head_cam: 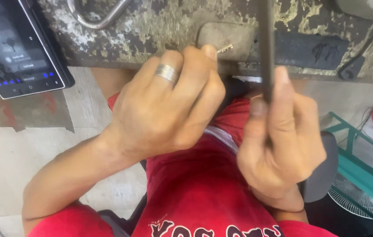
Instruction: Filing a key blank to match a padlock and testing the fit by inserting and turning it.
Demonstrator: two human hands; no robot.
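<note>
Left hand (164, 105) pinching small key (225, 48) — tip pointing right; right hand (278, 140) gripping dark file (266, 48) upright, just beside.

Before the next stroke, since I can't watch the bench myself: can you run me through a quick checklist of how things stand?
1. Left hand grips the small key: ok, the blade tip pokes past the fingertips.
2. Right hand closed around the dark file: ok.
3. File touching the key: not ok, they are apart.
4. Key braced on the worn bench edge: cannot tell, the fingers hide it.
5. Phone away from both hands: ok.
</note>
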